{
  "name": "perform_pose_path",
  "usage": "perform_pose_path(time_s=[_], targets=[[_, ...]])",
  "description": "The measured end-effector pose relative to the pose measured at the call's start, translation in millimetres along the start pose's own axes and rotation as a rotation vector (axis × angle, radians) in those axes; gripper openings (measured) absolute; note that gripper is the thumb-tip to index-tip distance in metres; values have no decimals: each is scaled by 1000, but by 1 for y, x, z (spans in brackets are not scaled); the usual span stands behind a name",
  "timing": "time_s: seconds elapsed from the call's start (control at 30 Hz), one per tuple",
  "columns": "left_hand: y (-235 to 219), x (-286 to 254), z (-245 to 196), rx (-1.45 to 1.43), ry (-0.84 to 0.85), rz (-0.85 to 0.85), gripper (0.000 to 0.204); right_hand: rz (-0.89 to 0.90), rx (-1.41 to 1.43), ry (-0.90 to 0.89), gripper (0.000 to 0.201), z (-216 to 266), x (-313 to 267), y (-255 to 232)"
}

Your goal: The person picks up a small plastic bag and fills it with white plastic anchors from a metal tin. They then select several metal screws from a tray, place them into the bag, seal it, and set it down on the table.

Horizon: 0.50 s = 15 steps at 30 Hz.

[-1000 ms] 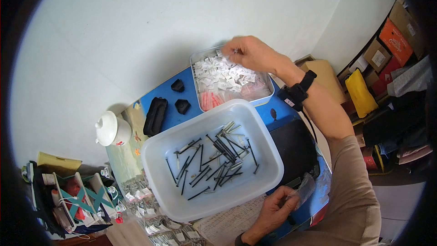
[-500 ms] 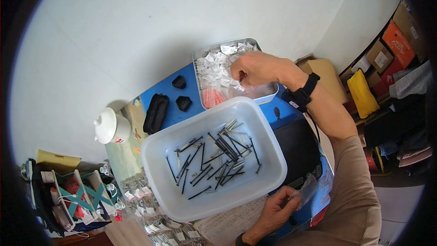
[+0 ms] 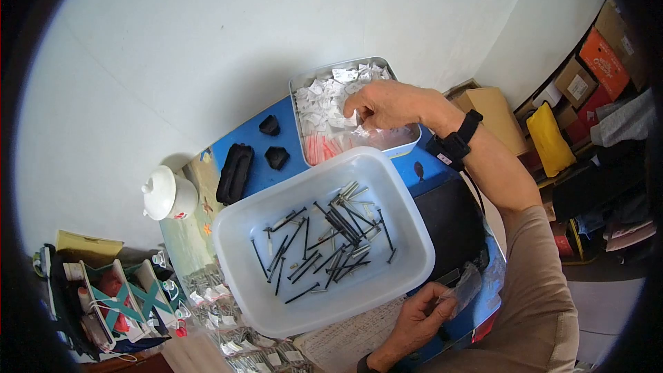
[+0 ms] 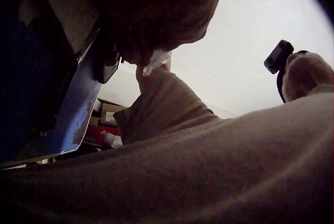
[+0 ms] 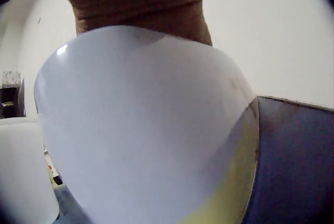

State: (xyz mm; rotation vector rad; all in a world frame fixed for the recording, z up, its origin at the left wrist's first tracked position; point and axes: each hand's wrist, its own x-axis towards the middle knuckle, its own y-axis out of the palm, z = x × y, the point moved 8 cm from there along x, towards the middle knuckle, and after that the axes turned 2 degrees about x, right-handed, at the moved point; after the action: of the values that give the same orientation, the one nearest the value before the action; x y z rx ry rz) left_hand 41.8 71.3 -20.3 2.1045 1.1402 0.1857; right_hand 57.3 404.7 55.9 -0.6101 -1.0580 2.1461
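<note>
My right hand (image 3: 397, 105) reaches down into a shallow metal tin (image 3: 409, 146), fingers bent over a heap of white paper slips (image 3: 321, 100). A slip shows right at its fingertips, but I cannot tell whether they pinch it. Red-edged clear plastic bags (image 3: 321, 148) lie along the tin's near side. Low by the table's front edge, my left hand (image 3: 414, 321) pinches a clear plastic bag (image 3: 464, 290) between thumb and fingers. Between the hands stands a white plastic tub (image 3: 235, 262) with black screws (image 3: 338, 224) and pale metal pins scattered inside.
Left of the tin lie a long black tray (image 3: 235, 173) and two small black holders (image 3: 277, 158). A lidded white cup (image 3: 169, 195) stands at the table's left edge. Filled, labelled bags (image 3: 238, 345) and a handwritten sheet (image 3: 345, 342) lie in front, a black pad (image 3: 449, 228) right of the tub.
My right hand has moved from the tin's far left part down toward its middle, uncovering slips at the back. The left hand stays put with its plastic bag.
</note>
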Motion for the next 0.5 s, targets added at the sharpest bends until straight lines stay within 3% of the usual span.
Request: perform_pose_path(time_s=[0.13,0.33,0.5], targets=[[2,1,-3,9,16,-4,13,-19,-69,-25,24,1,3,1],[2,0,-3,43,7,-20,14,-36,-147,-102,8,-2,11,4],[2,1,-2,19,11,-19,14,-200,-229,-25,7,-8,17,1]])
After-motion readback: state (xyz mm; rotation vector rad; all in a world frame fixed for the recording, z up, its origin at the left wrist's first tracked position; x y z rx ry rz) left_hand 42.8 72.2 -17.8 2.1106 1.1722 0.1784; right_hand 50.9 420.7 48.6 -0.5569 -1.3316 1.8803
